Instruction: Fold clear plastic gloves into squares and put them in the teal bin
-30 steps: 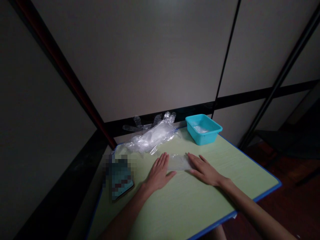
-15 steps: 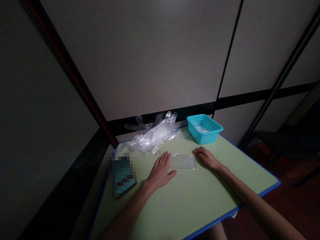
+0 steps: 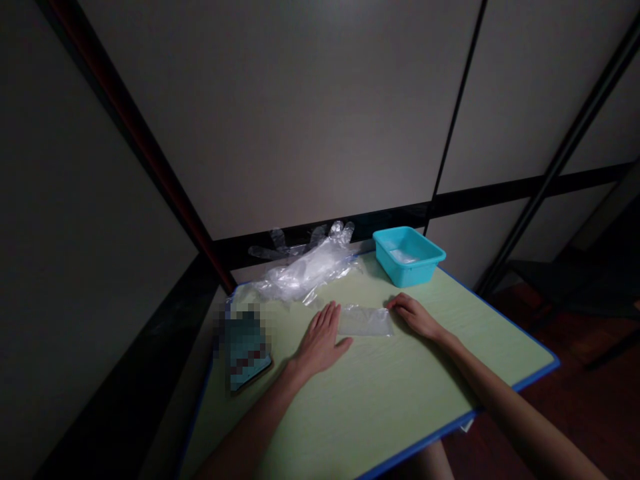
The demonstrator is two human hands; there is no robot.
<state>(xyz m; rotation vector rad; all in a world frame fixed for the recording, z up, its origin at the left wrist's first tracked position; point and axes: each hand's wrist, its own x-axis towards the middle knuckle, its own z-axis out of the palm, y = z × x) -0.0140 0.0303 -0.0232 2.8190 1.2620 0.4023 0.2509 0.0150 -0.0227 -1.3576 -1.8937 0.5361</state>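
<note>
A clear plastic glove (image 3: pixel 367 321), folded into a flat rectangle, lies on the light green table between my hands. My left hand (image 3: pixel 323 340) rests flat over its left end, fingers stretched out and thumb apart. At its upper right corner, the curled fingers of my right hand (image 3: pixel 413 315) are closed on the edge of the film; the fingertips are partly hidden. Behind my left hand is a loose heap of clear disposable gloves (image 3: pixel 305 272), with glove fingers standing up against the wall.
A turquoise basin (image 3: pixel 417 272) with some clear plastic inside stands at the back right. On the left lies a phone-like device (image 3: pixel 249 353), blurred out. The table (image 3: pixel 380 407) has a blue edge. A cabinet panel (image 3: pixel 310 120) rises behind it, and a dark chair (image 3: pixel 575 287) is to the right.
Both hands and the folded glove keep nearly the same places. The whole view has shifted very slightly.
</note>
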